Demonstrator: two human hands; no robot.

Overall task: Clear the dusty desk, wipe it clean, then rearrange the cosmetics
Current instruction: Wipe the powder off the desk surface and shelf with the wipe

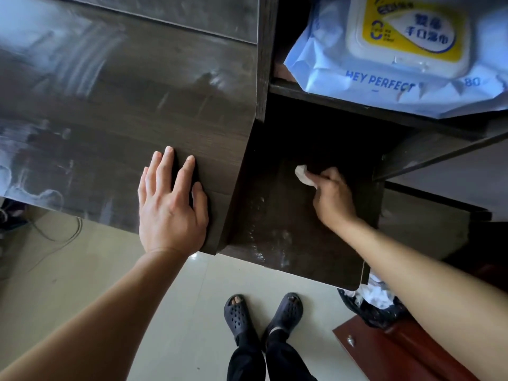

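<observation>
A dark wood-grain surface (123,105) is seen from above, filling the upper left of the view. Pale dust smears and curved wipe streaks are spread across it, heaviest towards its left edge and far left corner.

The left hand (171,213) is laid flat on the surface at its front right corner. The palm is down, the fingers are straight and slightly spread, and nothing is held.

To the right of that corner, a lower shelf (275,229) of the same dark wood is set beneath the level of the surface. The right hand (334,196) is reached into this recess, with its fingers curled round a crumpled white wipe (303,174). The wipe is pressed against the lower shelf near its middle, and faint whitish marks are visible on the board towards its front edge.

Above the recess, an upper shelf (343,105) is occupied by a pale blue pack of wet wipes (398,64) with a white flip lid and a yellow label. Its near edge overhangs the front of that shelf.

Below, a light tiled floor (82,270) is shown. Two feet in dark perforated slippers (239,317) are placed on it, just in front of the lower shelf. A bin (368,306) lined with a black bag and filled with crumpled white material is partly hidden by the right forearm. A thin cable (63,237) is looped on the floor under the front edge of the surface.
</observation>
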